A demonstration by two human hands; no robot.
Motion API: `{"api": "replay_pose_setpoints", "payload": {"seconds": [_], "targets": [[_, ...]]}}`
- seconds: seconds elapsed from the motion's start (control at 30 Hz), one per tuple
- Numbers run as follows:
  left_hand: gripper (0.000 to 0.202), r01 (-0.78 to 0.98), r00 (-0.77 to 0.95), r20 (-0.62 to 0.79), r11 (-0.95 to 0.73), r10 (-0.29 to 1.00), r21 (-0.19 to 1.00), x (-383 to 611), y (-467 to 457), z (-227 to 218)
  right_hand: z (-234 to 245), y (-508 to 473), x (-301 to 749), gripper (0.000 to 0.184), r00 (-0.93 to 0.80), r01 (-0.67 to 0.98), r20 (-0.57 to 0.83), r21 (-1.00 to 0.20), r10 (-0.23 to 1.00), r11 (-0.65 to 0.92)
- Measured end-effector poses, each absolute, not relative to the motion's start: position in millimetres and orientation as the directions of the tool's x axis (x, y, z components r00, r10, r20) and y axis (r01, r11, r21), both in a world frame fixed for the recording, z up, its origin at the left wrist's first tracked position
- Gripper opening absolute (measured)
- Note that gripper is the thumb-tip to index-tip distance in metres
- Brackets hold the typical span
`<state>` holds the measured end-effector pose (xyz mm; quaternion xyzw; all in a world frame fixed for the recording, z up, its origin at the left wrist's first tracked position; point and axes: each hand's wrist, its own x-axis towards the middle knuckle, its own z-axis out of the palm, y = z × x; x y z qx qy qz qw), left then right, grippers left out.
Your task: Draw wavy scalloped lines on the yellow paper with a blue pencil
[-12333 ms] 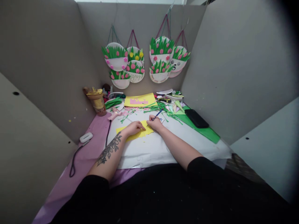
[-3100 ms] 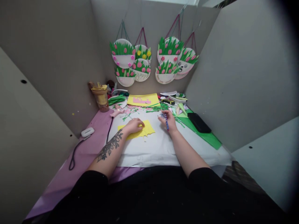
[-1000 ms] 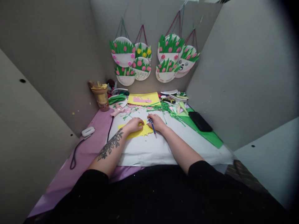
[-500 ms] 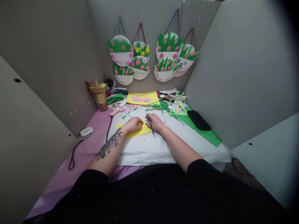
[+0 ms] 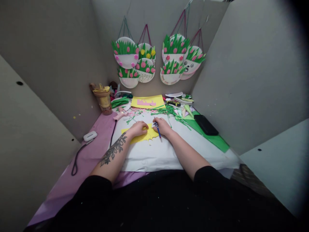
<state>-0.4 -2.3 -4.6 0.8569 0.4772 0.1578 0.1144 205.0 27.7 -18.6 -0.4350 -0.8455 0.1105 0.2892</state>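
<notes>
My right hand (image 5: 163, 126) is closed around a blue pencil (image 5: 158, 130), which slants across the fingers with its reddish end toward me. Under both hands lies a sheet of yellow paper (image 5: 143, 137) with a jagged, cut-out edge on its right side. My left hand (image 5: 140, 129) rests on that sheet, fingers curled and pressed together at its upper part; its fingertips are partly hidden. A small yellow scrap (image 5: 150, 145) lies just below the jagged edge on the white paper covering (image 5: 149, 158).
Green paper strips (image 5: 166, 110) and a yellow sheet with a pink cut-out (image 5: 147, 97) lie behind the hands. A pink glue gun (image 5: 121, 114), drink cup (image 5: 104, 101) and white case (image 5: 90, 136) are leftward. A black phone (image 5: 206, 124) lies right. Paper-plate crafts (image 5: 126, 60) hang behind.
My right hand and the pencil have shifted slightly to the right. My left hand stays on the yellow paper in nearly the same place.
</notes>
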Motion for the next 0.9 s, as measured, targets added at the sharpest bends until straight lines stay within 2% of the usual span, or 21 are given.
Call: {"api": "replay_pose_setpoints", "payload": {"seconds": [0.3,0.4,0.5,0.6,0.63,0.7,0.77,0.83,0.9], "targets": [[0.032,0.782,0.496,0.158,-0.519,0.854,0.344,0,-2,-5,-20,32,211,0.034,-0.445,0.686,0.39,-0.429,0.806,0.587],[0.032,0.786,0.492,0.156,-0.514,0.856,0.344,0,-3,-4,-22,38,226,0.035,-0.352,0.725,0.404,-0.453,0.845,0.518],[0.032,0.784,0.495,0.153,-0.515,0.856,0.347,0,-4,-3,-20,40,237,0.039,-0.146,0.752,0.452,-0.527,0.88,0.396],[0.032,0.779,0.497,0.156,-0.518,0.854,0.353,-1,-4,-3,-17,33,234,0.029,-0.035,0.601,0.44,-0.708,0.897,0.37],[0.032,0.778,0.497,0.157,-0.518,0.853,0.354,-1,-5,-3,-16,29,229,0.027,-0.048,0.498,0.396,-0.786,0.917,0.366],[0.032,0.779,0.495,0.16,-0.517,0.854,0.354,-1,-5,-3,-15,19,216,0.035,-0.118,0.287,0.242,-0.92,0.963,0.267],[0.032,0.781,0.492,0.162,-0.516,0.856,0.353,-1,-5,-3,-15,11,203,0.032,-0.166,0.204,0.181,-0.955,0.969,0.214],[0.032,0.781,0.491,0.164,-0.516,0.856,0.352,-1,-5,-3,-17,7,194,0.023,-0.166,0.186,0.206,-0.954,0.964,0.236],[0.031,0.781,0.493,0.162,-0.517,0.855,0.352,-1,-5,-3,-19,8,191,0.022,-0.117,0.2,0.255,-0.941,0.96,0.274]]}}
